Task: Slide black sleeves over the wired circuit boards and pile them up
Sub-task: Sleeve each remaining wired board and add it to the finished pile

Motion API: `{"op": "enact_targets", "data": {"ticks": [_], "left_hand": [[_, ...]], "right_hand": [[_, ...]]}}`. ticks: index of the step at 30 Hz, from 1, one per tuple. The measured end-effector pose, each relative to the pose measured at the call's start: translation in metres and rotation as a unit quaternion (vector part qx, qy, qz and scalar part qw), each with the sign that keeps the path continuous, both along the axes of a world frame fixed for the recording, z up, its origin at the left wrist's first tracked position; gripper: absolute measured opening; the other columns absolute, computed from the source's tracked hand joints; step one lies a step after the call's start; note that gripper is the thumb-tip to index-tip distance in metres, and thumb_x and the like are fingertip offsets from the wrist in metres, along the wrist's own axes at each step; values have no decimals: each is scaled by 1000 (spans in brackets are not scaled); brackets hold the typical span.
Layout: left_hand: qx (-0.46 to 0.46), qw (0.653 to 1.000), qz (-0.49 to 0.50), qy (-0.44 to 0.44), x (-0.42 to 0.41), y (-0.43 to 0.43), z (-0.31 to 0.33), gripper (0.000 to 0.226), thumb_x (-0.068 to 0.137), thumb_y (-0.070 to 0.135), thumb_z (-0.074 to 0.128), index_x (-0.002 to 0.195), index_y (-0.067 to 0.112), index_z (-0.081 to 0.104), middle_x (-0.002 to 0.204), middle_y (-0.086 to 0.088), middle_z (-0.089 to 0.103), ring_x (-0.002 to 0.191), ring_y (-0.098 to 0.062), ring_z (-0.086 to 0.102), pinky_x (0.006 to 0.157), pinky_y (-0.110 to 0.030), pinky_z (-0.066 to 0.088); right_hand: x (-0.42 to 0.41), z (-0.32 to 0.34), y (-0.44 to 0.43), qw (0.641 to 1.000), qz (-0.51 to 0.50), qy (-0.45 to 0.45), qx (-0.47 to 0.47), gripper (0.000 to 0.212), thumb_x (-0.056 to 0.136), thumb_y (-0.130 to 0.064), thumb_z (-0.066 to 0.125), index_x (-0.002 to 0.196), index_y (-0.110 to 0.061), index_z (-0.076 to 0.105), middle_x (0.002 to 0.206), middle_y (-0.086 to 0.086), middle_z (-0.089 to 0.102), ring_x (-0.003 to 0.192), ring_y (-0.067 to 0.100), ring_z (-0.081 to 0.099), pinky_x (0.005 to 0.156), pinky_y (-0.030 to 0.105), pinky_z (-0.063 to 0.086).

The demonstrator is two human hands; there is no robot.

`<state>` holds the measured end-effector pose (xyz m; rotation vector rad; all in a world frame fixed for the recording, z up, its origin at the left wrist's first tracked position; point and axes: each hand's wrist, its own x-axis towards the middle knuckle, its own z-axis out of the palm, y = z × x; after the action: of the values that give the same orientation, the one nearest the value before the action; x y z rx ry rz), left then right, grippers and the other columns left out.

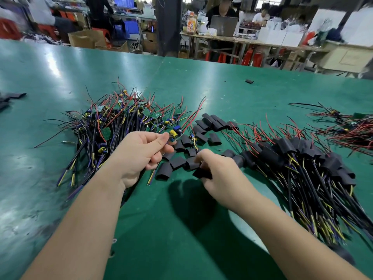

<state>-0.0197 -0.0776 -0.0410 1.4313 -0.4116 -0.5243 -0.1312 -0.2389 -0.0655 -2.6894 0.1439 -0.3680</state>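
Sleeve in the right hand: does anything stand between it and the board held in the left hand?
Nothing visible blocks it. The right hand pinches the sleeve; the left hand holds the board just beyond it. Only loose sleeves lie on the table between the two, apparently beneath the path.

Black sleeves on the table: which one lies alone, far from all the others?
The small sleeve on the far part of the green table, beyond the wire piles. All other loose sleeves lie in groups, close to neighbours.
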Motion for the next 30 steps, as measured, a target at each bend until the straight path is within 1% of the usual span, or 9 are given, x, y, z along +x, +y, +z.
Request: {"op": "enact_targets", "data": {"ticks": [4, 7, 9, 13, 16, 19, 22, 27, 30], "left_hand": [[25, 998, -55, -33, -5, 2, 4, 24, 91, 19, 53, 77, 1, 59, 41, 2, 54, 31, -1, 30, 32, -11, 22], [32, 993, -107, -42, -7, 6, 6, 24, 84, 25, 55, 74, 4, 62, 42, 3, 53, 31, -1, 29, 33, -10, 20], [40, 989, -135, -47, -6, 8, 5, 27, 79, 30, 58, 64, 10, 67, 44, 3, 47, 33, -2, 27, 34, -11, 18], [46, 983, -169, -45, -3, 11, 4, 25, 75, 34, 61, 61, 16, 70, 60, -12, 51, 35, -4, 28, 36, -10, 18], [52, 979, -191, -43, -4, 12, 5, 21, 75, 32, 61, 62, 18, 70, 61, -5, 62, 34, -2, 31, 35, -10, 20], [53, 978, -197, -39, -5, 13, 6, 19, 76, 28, 60, 63, 20, 71, 59, -5, 63, 33, -2, 32, 36, -8, 21], [50, 976, -210, -39, -7, 13, 7, 18, 76, 26, 59, 64, 19, 71, 58, -6, 63, 32, -2, 33, 36, -7, 22], [52, 970, -232, -42, -8, 13, 6, 20, 79, 25, 60, 70, 10, 68, 60, -7, 63, 33, -3, 33, 37, -8, 23], [58, 969, -235, -45, -8, 12, 5, 23, 79, 27, 61, 72, 6, 67, 61, -7, 63, 34, -4, 34, 36, -8, 23]], "right_hand": [[-7, 4, -11, 998, -51, -30, -4, 8, 70, -10, 65, 71, -13, 57, 63, -4, 56, 60, 12, 48, 58, 23, 37], [-9, 2, -18, 991, -97, -34, 84, 30, 70, -12, 67, 53, -14, 43, 47, -5, 39, 48, 9, 35, 50, 19, 29], [-10, 2, -23, 967, -113, -33, 226, 45, 73, -7, 70, 47, -17, 35, 50, -5, 40, 51, 8, 34, 52, 26, 28], [-16, 8, -31, 789, -58, -84, 606, 41, 66, -4, 75, 46, -20, 43, 63, 13, 53, 50, 18, 43, 47, 21, 35], [-16, 16, -42, 692, -71, -179, 696, 27, 59, -15, 74, 60, -22, 49, 71, 8, 69, 55, 15, 59, 50, 18, 42], [-16, 21, -54, 584, -94, -264, 762, 22, 67, -19, 67, 86, -19, 54, 80, 2, 73, 73, 15, 71, 63, 21, 55], [-19, 24, -58, 484, -117, -292, 817, 23, 68, -22, 67, 86, -9, 60, 79, 3, 73, 73, 12, 72, 62, 18, 56], [-17, 28, -47, 448, -131, -260, 846, 18, 64, -23, 70, 58, -6, 70, 68, 4, 71, 59, 9, 70, 56, 18, 56], [-17, 31, -43, 433, -108, -252, 859, 26, 65, -27, 70, 80, -5, 66, 80, 8, 74, 63, 8, 70, 56, 18, 56]]}}
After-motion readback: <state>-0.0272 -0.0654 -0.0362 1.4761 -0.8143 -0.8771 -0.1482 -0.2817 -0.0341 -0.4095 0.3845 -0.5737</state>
